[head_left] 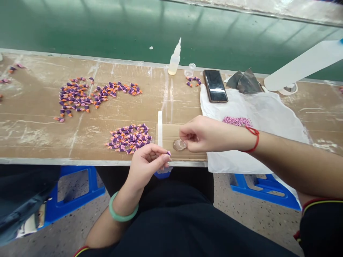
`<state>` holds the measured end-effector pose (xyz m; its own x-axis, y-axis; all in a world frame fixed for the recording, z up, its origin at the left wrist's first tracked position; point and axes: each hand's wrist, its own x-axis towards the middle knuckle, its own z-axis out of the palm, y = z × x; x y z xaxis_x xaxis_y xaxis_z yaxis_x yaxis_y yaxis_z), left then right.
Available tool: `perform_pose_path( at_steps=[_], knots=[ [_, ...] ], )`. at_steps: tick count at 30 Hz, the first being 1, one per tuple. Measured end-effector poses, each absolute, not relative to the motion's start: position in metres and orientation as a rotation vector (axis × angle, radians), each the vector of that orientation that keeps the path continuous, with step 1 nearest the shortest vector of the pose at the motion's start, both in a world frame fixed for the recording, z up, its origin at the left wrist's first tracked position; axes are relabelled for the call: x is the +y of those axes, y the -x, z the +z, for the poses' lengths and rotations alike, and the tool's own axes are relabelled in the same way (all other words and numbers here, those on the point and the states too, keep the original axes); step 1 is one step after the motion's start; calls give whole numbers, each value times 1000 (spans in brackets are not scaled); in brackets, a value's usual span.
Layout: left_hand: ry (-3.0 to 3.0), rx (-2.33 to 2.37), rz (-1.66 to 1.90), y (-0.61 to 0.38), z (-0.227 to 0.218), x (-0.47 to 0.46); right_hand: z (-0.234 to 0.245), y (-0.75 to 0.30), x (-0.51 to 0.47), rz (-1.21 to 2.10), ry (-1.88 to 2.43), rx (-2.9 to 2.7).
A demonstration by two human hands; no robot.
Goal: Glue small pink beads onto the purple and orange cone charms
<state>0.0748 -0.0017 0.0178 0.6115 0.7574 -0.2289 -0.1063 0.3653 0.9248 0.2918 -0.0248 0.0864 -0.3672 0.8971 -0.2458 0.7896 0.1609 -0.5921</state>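
Observation:
My left hand (147, 162) is closed in a pinch at the table's front edge, with a small purple-and-pink figurine (168, 153) between thumb and fingers. My right hand (205, 135) is closed too, its fingertips at a small round clear dish (179, 145); whatever they pinch is too small to see. The dish rests on a piece of cardboard (168, 132), beside a white strip (160, 128). Left of that cardboard lies a cluster of purple, pink and orange figurines (130, 138). Behind my right wrist, small pink pieces (237, 121) are heaped on a white cloth (270, 114).
Farther back lie more figurines (73, 96) and a few by a small clear cup (190, 68). A dropper bottle (174, 62) stands near the green wall. A phone (215, 85), dark sheets (246, 81) and a tape roll (289, 89) are at back right. Blue stools (77, 200) stand below.

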Motion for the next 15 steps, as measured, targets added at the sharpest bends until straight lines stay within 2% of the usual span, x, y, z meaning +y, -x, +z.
perform_pose_path(
  at_steps=[3, 5, 15],
  knots=[
    [-986, 672, 761, -78, 23, -9, 90, -289, -39, 1381, 1481, -1862],
    [-969, 606, 793, -79, 28, -14, 92, -285, -48, 1507, 1394, -1684],
    [-1027, 488, 830, -80, 40, -27, 102, -278, -68, 1330, 1344, -1749]
  ],
)
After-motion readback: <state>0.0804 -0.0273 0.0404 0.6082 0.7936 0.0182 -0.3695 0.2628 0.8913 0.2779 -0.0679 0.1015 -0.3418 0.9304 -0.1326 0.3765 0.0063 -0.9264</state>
